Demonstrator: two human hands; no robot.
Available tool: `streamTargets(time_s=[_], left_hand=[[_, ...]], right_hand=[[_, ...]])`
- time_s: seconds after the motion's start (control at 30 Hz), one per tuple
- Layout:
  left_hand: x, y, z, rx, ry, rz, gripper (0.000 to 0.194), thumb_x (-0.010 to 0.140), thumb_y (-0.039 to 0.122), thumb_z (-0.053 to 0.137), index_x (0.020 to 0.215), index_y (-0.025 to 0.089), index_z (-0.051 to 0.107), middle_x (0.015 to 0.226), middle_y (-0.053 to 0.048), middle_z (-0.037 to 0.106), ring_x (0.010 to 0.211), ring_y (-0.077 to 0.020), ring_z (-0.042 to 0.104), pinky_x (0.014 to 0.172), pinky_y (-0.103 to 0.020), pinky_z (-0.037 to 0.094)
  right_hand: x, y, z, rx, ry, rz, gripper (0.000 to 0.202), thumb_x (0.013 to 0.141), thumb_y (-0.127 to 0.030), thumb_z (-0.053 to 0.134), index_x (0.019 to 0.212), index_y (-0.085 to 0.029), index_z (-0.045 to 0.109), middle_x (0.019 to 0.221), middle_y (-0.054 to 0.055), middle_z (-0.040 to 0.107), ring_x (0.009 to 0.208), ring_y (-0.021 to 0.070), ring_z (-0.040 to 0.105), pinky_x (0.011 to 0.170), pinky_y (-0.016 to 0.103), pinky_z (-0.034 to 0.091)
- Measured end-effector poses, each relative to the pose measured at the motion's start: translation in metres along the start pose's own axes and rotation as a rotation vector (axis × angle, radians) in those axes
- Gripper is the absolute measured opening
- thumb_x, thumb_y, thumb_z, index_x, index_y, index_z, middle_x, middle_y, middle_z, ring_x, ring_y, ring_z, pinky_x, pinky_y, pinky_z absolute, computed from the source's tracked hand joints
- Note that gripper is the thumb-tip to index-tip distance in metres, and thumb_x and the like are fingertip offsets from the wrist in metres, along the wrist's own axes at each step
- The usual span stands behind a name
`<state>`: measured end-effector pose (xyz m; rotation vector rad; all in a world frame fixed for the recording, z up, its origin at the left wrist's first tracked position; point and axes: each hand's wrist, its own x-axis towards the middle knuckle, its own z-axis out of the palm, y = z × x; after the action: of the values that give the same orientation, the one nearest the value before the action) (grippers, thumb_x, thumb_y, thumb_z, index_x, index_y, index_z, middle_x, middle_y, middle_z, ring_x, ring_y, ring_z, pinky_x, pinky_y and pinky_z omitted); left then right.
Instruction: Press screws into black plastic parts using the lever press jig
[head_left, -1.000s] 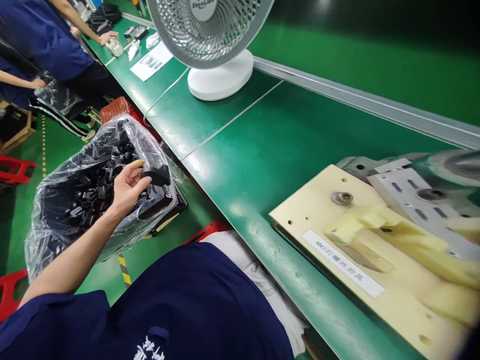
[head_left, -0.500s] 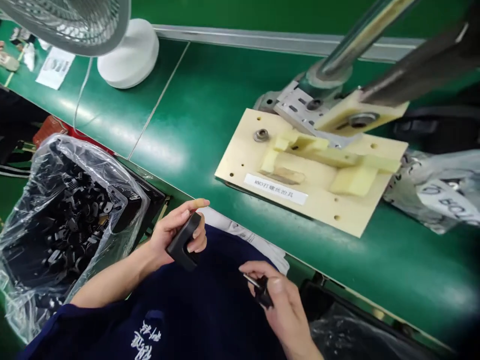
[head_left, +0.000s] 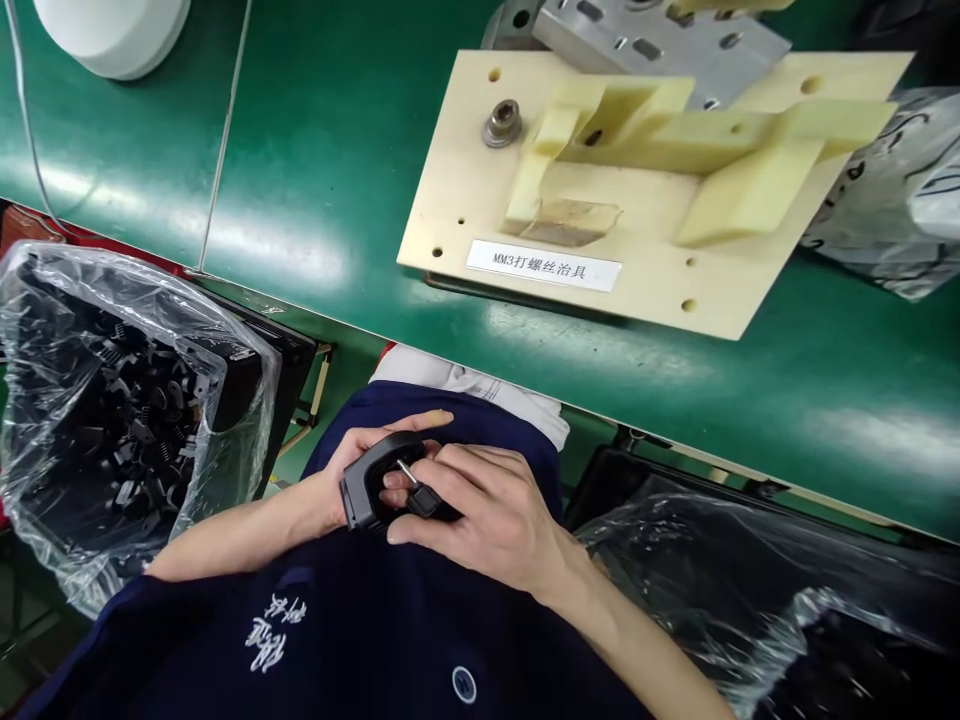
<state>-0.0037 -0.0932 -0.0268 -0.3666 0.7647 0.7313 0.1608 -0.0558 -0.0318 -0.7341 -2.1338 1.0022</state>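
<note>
My left hand (head_left: 341,470) holds a black curved bracket (head_left: 367,480) over my lap, its fingers behind the part. From the right, my right hand (head_left: 487,510) pinches a small black piece with a metal pin (head_left: 424,500). The pin lies at the open inner side of the bracket; whether the two parts touch I cannot tell. Above the hands, on the green table (head_left: 315,180), sits a cream fixture plate (head_left: 427,215) with a white label (head_left: 544,265) and raised yellowish blocks.
At the left a plastic-lined bin (head_left: 247,400) holds many black parts. Another lined bin (head_left: 675,560) stands at the lower right. A metal bracket (head_left: 652,45) overhangs the fixture. A marked plastic bag (head_left: 900,200) lies right, a white round base (head_left: 112,30) upper left.
My right hand has moved left with the small piece, up to the bracket in my left hand. The bracket has turned somewhat. The view has shifted, so the fixture appears higher and larger.
</note>
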Motion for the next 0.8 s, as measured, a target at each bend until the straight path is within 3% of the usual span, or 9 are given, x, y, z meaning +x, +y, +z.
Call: streamTargets(time_s=[0.2,0.53,0.8], left_hand=[[0.001,0.002,0.003,0.026,-0.022,-0.049,0.048,0.069,0.014,0.061,0.116,0.016,0.064,0.076,-0.001,0.062,0.04,-0.0013,0.035,0.035,-0.013,0.026],[0.002,0.006,0.003,0.036,-0.044,-0.102,0.048,0.072,0.022,0.062,0.12,0.019,0.062,0.079,-0.001,0.059,0.045,-0.0045,0.042,0.036,-0.014,0.03],[0.004,0.008,-0.013,0.241,0.036,-0.023,0.057,0.07,0.037,0.074,0.124,0.026,0.061,0.079,-0.001,0.06,0.05,-0.007,0.05,0.046,-0.018,0.042]], right_hand=[[-0.004,-0.003,-0.005,-0.034,0.032,0.003,0.045,0.086,-0.057,0.06,0.08,-0.013,0.064,0.063,0.002,0.062,0.059,0.0125,0.061,0.061,0.026,0.053],[-0.003,-0.001,-0.008,0.013,0.0,0.058,0.04,0.08,-0.054,0.069,0.082,-0.015,0.061,0.063,-0.001,0.063,0.057,0.0115,0.062,0.058,0.025,0.052],[-0.008,-0.008,0.009,0.136,0.141,0.191,0.046,0.081,-0.06,0.061,0.091,-0.018,0.048,0.068,0.0,0.066,0.057,0.0109,0.064,0.052,0.022,0.05]])
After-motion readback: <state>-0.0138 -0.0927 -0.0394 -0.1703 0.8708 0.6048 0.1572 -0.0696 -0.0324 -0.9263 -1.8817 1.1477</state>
